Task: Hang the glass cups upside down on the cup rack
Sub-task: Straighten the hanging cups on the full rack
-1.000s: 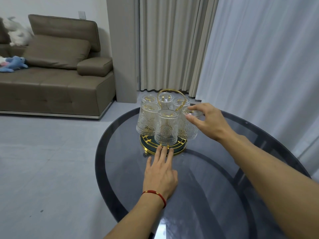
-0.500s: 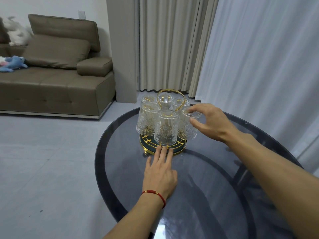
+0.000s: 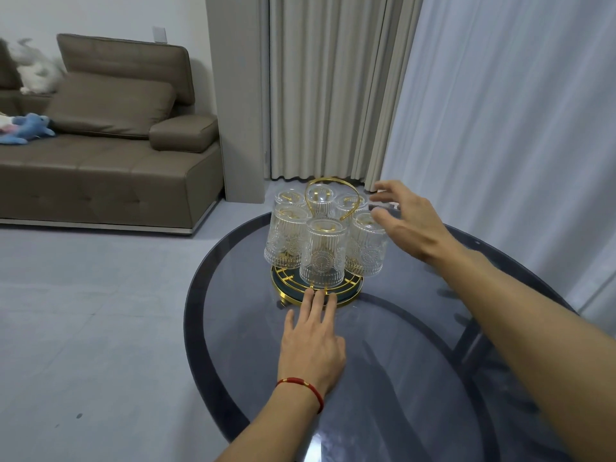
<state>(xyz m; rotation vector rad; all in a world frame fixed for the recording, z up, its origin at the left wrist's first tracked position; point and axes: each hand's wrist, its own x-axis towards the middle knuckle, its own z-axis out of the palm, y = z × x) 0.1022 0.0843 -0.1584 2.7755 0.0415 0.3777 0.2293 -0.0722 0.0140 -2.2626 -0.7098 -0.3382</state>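
My left hand [image 3: 311, 341] lies flat on the dark glass table [image 3: 383, 378], fingers spread and holding nothing, the three middle fingertips [image 3: 320, 295] touching the near gold rim of the rack [image 3: 346, 295]. A red cord [image 3: 305, 385] circles that wrist. My right hand [image 3: 405, 221] hangs open in the air just right of the cups [image 3: 321, 253], thumb and fingers apart, gripping nothing; its thumb tip is beside the top of the right front cup [image 3: 365, 248], whether touching I cannot tell. Six ribbed glass cups hang upside down on the rack, three in front and three behind, ringed around its arched gold handle [image 3: 331, 181]. The rack stands at the far side of the table. Behind are a brown sofa [image 3: 110, 161] with a blue toy [image 3: 28, 128], and pale curtains [image 3: 333, 88].
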